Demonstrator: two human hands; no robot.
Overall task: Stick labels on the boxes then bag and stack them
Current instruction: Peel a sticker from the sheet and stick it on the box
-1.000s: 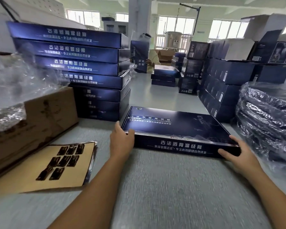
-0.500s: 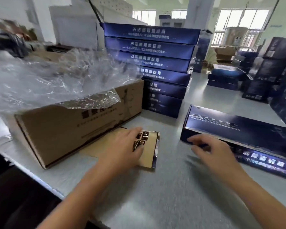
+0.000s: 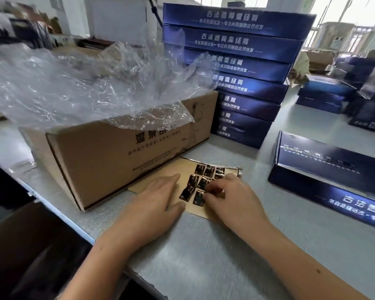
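Nearest, at the front edge of the grey, finely textured tabletop (image 3: 204, 252), both hands work on a tan label sheet (image 3: 182, 169). The left hand (image 3: 158, 202) lies flat and spread, pinning the sheet's near-left part. The right hand (image 3: 232, 198) curls its fingertips (image 3: 208, 197) onto the glossy dark labels (image 3: 200, 184), apparently picking at one; whether a label is already pinched free cannot be told.

The labels look thin, light and floppy, likely to curl and stick to skin, so a corner lifted with a nail seems the best hold while the other hand keeps the backing down.

Just right of the sheet, towards the right edge, lies a flat dark blue box (image 3: 333, 169): stiff printed card with sharp corners, probably light, best taken by its two short ends.

Behind the sheet an open brown corrugated carton (image 3: 117, 154) overflows with crinkled clear plastic film (image 3: 85, 87), slippery and limp. Farther back stands a stack of blue boxes (image 3: 243, 79).
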